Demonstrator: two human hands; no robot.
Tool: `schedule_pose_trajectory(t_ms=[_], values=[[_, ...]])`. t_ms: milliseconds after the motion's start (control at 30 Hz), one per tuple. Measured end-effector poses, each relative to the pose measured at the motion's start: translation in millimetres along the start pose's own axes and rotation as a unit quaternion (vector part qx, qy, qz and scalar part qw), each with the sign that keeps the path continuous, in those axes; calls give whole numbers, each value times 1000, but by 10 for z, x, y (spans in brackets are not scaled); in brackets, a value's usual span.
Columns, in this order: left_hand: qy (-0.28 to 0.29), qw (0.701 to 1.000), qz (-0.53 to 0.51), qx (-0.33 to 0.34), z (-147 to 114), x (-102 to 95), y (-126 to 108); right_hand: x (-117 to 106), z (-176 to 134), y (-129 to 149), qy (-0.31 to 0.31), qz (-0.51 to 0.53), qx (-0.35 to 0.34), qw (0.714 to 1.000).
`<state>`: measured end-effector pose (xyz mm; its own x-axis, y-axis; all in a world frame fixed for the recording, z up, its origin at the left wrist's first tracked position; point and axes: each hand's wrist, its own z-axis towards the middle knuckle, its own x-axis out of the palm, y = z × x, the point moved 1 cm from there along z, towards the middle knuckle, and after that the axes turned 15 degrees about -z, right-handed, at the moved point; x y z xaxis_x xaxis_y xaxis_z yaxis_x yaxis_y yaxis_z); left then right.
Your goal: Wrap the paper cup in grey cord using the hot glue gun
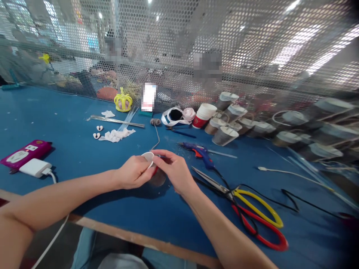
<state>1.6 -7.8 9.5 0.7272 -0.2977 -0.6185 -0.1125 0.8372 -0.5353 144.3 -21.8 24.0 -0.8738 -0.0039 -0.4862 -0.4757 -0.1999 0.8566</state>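
Note:
A small paper cup with a white rim and a bit of red on its side is tipped toward me above the table. My left hand wraps round it from the left. At the cup's right edge, my right hand is closed, thumb and fingers pinched together by the rim. A thin grey cord runs from a small coil on the table to these fingertips. Where it meets the cup is hidden by my fingers.
To the right lie a blue glue gun and large scissors with red and yellow handles. Stacked paper cups and several cord-wrapped cups stand behind. A purple power strip lies left; a perforated screen closes the back.

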Motion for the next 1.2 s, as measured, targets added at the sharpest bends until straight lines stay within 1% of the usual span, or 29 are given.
schedule_pose_trajectory(t_ms=[100,200,333,367,400,467,533,600,667,733,800,900,1000,1067,1133,1200], values=[[5,1000,-6,1,7,3,-7,17,-10,19,-48,5,-12,999],[13,1000,-2,-2,8,-4,-8,-30,-9,37,-72,-25,-20,997],[3,1000,-3,-27,-1,-22,0,-173,34,-30,-130,-71,12,989],[-2,999,-6,-32,-4,-24,4,-198,47,-52,-128,-77,22,989],[-6,999,-9,-32,-7,-25,8,-211,59,-69,-109,-88,27,990],[-6,1000,-12,-24,-10,-23,16,-203,68,-79,-49,-114,26,992],[-2,1000,-10,-12,-8,-20,21,-172,57,-55,8,-124,6,992],[-1,1000,-7,-11,-2,-24,21,-151,36,-13,31,-118,-26,992],[-5,1000,-4,-30,6,-38,17,-157,16,25,14,-119,-38,992],[-11,998,1,-55,13,-54,13,-176,4,50,-24,-132,-22,991],[-13,998,12,-67,16,-59,13,-180,-1,72,-39,-144,-3,989],[-11,998,43,-34,12,-39,30,-132,-5,119,-1,-139,12,990],[-16,996,89,18,4,-10,53,-65,-11,172,34,-90,45,994],[-20,993,114,36,4,-1,57,-39,-16,196,49,-52,62,996],[-19,992,121,39,9,-6,44,-37,-20,205,50,-28,73,996],[-15,995,98,23,20,-24,17,-60,-20,204,31,-24,69,997]])
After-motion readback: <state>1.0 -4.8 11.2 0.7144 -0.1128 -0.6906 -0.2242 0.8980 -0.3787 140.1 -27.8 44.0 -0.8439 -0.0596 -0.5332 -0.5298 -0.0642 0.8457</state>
